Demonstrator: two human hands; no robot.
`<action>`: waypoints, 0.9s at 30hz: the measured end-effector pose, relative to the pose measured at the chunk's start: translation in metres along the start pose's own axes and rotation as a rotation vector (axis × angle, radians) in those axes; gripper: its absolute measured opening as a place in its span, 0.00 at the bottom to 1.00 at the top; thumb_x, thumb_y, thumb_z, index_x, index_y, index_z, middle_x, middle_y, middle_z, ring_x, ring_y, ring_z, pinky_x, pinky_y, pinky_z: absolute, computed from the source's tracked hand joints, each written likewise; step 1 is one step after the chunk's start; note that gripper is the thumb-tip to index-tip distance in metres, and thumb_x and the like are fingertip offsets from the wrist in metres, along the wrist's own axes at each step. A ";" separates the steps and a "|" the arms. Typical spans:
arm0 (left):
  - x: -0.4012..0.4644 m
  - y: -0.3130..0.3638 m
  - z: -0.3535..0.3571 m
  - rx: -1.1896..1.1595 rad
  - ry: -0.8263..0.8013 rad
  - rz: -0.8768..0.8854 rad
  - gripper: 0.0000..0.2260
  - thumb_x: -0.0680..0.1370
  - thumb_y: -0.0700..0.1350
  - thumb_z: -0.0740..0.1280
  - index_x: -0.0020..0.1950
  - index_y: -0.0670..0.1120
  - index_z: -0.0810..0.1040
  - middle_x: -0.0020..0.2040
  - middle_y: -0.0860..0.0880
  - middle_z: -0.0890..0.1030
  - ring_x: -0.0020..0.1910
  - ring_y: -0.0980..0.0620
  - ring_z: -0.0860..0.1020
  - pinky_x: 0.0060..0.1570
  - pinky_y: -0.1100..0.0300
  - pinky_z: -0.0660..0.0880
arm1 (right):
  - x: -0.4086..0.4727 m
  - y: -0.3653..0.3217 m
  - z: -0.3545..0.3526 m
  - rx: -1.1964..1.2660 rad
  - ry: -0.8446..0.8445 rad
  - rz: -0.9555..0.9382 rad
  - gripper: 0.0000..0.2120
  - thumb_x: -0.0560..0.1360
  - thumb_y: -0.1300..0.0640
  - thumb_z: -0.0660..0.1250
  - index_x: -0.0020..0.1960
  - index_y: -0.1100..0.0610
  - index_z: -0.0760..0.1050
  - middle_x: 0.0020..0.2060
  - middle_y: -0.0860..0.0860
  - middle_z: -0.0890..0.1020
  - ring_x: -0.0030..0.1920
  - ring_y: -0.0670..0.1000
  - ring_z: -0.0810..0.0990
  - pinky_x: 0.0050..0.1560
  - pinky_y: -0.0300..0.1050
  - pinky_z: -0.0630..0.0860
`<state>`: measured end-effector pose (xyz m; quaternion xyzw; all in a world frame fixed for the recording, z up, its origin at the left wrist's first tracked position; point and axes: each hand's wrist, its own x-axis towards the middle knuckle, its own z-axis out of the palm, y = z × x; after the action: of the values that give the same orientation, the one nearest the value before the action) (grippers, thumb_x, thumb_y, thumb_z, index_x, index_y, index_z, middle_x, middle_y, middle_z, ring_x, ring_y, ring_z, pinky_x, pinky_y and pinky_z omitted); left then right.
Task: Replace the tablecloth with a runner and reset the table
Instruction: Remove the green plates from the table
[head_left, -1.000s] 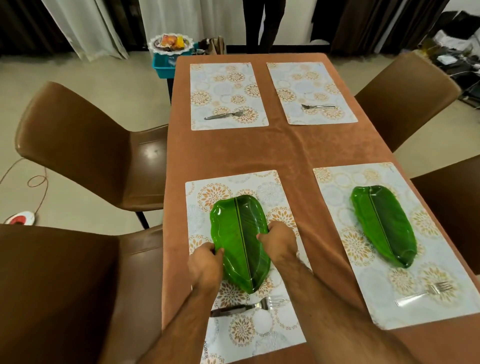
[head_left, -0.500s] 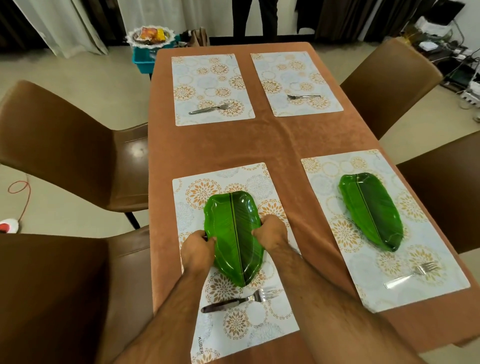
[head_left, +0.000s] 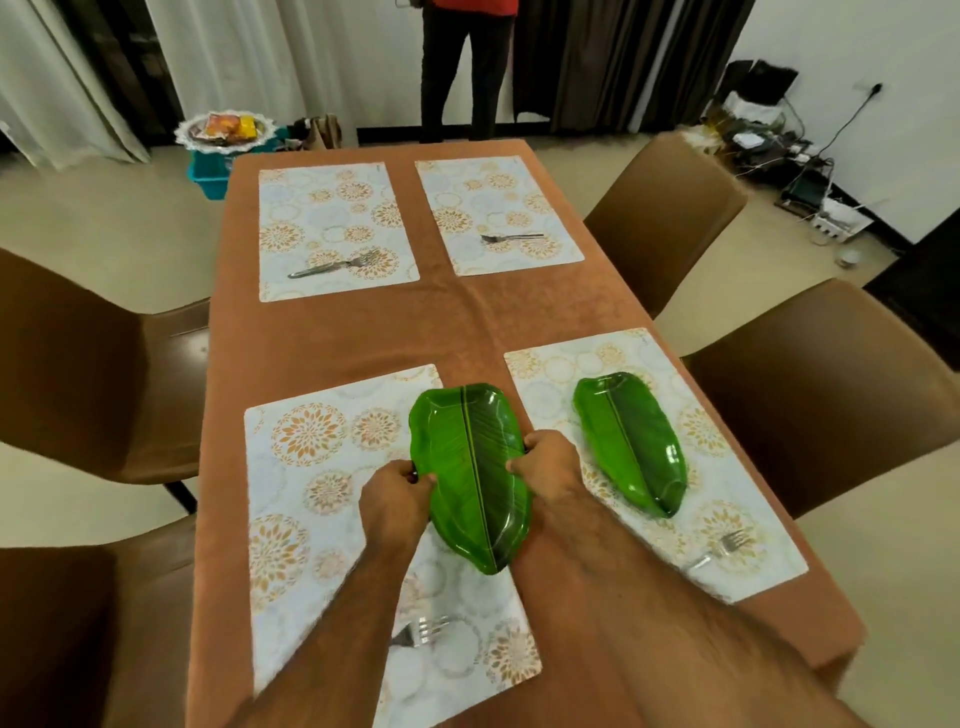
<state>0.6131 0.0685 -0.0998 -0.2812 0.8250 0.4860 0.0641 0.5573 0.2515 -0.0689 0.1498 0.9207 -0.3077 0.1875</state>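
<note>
Beside held plate (head_left: 470, 467) — second plate (head_left: 631, 447), fork (head_left: 719, 550)

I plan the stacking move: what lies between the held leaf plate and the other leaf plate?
In the head view, only a bare strip of brown tablecloth and placemat separates the held leaf plate from the other leaf plate.

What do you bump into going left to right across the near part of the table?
Near left placemat → left hand → held leaf plate → right hand → second leaf plate → fork.
</note>
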 end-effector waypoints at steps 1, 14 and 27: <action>-0.004 0.010 0.013 -0.006 -0.005 0.013 0.10 0.75 0.46 0.73 0.53 0.43 0.84 0.47 0.44 0.86 0.43 0.42 0.84 0.45 0.45 0.82 | 0.005 0.010 -0.013 -0.006 0.009 0.001 0.11 0.70 0.56 0.75 0.51 0.58 0.83 0.47 0.55 0.85 0.48 0.56 0.83 0.43 0.39 0.73; -0.030 0.112 0.191 0.056 -0.027 0.058 0.10 0.75 0.48 0.72 0.52 0.45 0.84 0.47 0.47 0.86 0.43 0.46 0.83 0.45 0.52 0.80 | 0.092 0.140 -0.147 -0.054 0.026 0.044 0.11 0.71 0.55 0.76 0.48 0.60 0.81 0.42 0.56 0.83 0.45 0.57 0.82 0.41 0.41 0.72; -0.021 0.126 0.236 0.229 -0.013 0.008 0.08 0.77 0.48 0.68 0.50 0.45 0.83 0.44 0.46 0.85 0.34 0.52 0.77 0.32 0.62 0.69 | 0.135 0.163 -0.144 -0.117 0.052 0.069 0.08 0.73 0.59 0.70 0.52 0.57 0.80 0.48 0.55 0.83 0.49 0.58 0.82 0.44 0.46 0.79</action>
<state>0.5249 0.3212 -0.1180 -0.2657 0.8758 0.3906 0.0991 0.4657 0.4876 -0.1044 0.1782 0.9360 -0.2429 0.1822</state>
